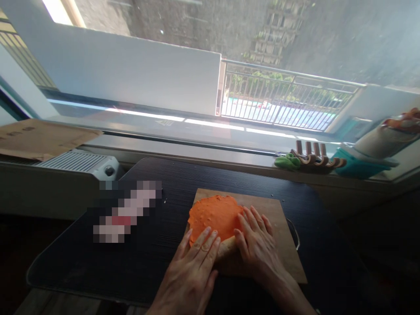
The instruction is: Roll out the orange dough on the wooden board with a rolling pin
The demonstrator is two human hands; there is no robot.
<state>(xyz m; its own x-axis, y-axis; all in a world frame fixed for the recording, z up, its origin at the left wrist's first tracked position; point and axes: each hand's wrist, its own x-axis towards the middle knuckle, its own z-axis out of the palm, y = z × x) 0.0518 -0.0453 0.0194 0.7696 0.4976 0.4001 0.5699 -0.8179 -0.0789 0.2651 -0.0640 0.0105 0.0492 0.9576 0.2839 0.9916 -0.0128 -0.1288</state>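
Observation:
A flat, uneven-edged sheet of orange dough (215, 214) lies on a wooden board (272, 218). A pale wooden rolling pin (226, 249) rests across its near edge, its ends hidden beneath my hands. My left hand (197, 262) lies over the left end of the pin, fingers stretched forward onto the dough's near edge. Over the right end is my right hand (257, 238), fingers extended and a little bent, their tips at the dough's right edge. Both hands press from above and are not wrapped around the pin.
The board sits on a dark table (170, 175) and has a metal handle (293, 234) on its right. A blurred-out object (127, 214) lies to the left. Behind are a radiator (82, 162), cardboard (49, 138), a green cloth (287, 162), a brown rack (315, 157) and a teal container (357, 164).

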